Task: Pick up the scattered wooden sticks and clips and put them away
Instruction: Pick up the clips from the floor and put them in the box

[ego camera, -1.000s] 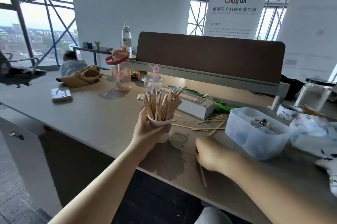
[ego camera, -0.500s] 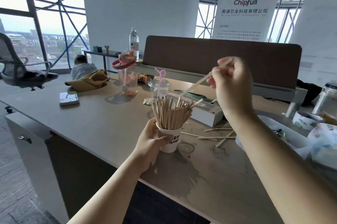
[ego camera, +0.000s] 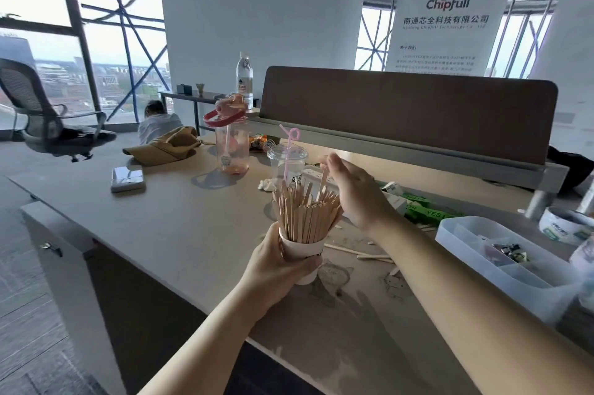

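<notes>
A person's left hand [ego camera: 279, 269] is gripping a white paper cup [ego camera: 305, 254], fingers and thumb curling round its wall, with the forearm reaching in from 7 o'clock. Whether the cup is resting on the table [ego camera: 193, 227] or lifted off it cannot be told. The cup is bristling with wooden sticks [ego camera: 305, 214]. The right hand [ego camera: 353, 195] is hovering at the bundle's 2 o'clock, fingers almost straight and holding nothing, with one taller stick [ego camera: 324, 180] standing just beside its fingertips. A few loose sticks [ego camera: 356, 251] are lying flat on the table at the cup's 3 o'clock, partly hidden by the right forearm. Farther out at 3 o'clock, a clear plastic bin [ego camera: 456, 233] is holding dark clips [ego camera: 506, 251] in one compartment.
</notes>
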The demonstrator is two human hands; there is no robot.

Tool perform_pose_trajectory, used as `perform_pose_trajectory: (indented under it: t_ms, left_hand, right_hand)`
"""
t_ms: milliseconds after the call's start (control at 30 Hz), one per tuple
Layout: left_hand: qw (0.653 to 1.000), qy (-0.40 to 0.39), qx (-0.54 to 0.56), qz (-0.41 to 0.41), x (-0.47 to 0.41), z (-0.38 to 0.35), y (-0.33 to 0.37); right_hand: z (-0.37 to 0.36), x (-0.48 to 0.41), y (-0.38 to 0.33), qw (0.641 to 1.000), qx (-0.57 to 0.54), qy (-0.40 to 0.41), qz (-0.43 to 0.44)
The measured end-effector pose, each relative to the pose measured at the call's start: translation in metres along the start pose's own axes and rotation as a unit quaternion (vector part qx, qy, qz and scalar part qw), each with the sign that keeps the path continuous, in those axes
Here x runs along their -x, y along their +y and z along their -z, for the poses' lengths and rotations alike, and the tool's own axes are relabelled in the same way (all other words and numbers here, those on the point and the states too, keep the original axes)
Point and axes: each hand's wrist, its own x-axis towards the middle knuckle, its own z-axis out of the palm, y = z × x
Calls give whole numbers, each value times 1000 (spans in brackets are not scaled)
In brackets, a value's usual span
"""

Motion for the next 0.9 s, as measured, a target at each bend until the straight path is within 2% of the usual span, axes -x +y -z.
perform_pose_trajectory:
  t_ms: [67,167,200,233,300,333,400,533,633,700,767,900]
  left_hand:
    - [1000,-9,11,-4,0,0,-2]
    - [1000,-11,12,0,-1,-1,-4]
    - [1000,-5,10,1,-1,-1,-3]
    - [1000,3,3,3,0,-2,-1]
    - [1000,21,-21,9,1,-1,3]
    - [999,29,-28,9,1,-1,5]
    - [997,57,-43,6,-1,2,6]
    - [990,112,-88,4,-23,14,9]
    - [984,124,-131,1,-46,23,7]
    - [980,135,-146,11,-60,27,4]
    - [978,142,-151,26,-72,29,0]
    - [975,152,-154,41,-95,33,-11]
  right_hand:
    - [-4,-6,-3,998,-3,-56,-17]
    - [-9,-17,-10,983,10,-181,-27]
    - [-10,-19,-12,984,-21,-174,-21]
    - [-11,-18,-11,989,-68,-127,-13]
    - [-13,-14,5,993,-102,57,-1]
    - [-12,-10,20,989,-31,142,-6]
    - [-10,4,65,970,112,212,-48]
    - [0,31,135,930,259,217,-143]
    - [4,31,145,915,309,199,-165]
    - [5,24,148,904,347,156,-193]
    - [9,17,153,895,363,109,-237]
    - [24,0,165,892,332,64,-300]
